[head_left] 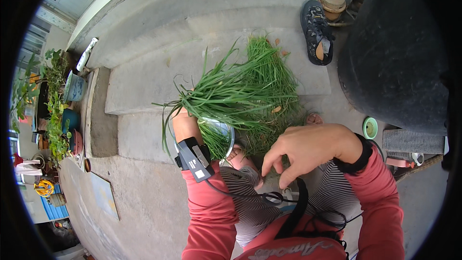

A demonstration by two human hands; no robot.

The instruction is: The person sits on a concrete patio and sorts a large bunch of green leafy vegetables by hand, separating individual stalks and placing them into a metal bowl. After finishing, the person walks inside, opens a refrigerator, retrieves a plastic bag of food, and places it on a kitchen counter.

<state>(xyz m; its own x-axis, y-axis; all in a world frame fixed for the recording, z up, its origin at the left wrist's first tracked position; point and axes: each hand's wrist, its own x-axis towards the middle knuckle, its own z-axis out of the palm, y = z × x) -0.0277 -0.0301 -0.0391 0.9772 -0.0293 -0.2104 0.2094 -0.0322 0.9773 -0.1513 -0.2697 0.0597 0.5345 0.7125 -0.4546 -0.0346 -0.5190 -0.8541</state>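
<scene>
My left hand (pixel 184 111) is mostly hidden behind a bunch of long green leaves (pixel 231 97), likely Chinese chives, which it grips near the left end. The leaf tips spread right over a heap of similar greens (pixel 272 72) on the concrete step. Below the bunch, a round metal basin (pixel 231 139) holds more cut greens (pixel 216 140). My right hand (pixel 306 150) hovers above my lap, right of the basin, fingers bent and apart with nothing seen between them. Loose, matted stalks (pixel 265 135) lie between the heap and my feet.
A camouflage shoe (pixel 317 32) rests at the step's right end. Beside it stands a large black container (pixel 393 57). A small green dish (pixel 370 128) is on the ground at right. Potted plants (pixel 75 86) line the left side, near a white bottle (pixel 86 54). A black cable (pixel 245 195) crosses my lap.
</scene>
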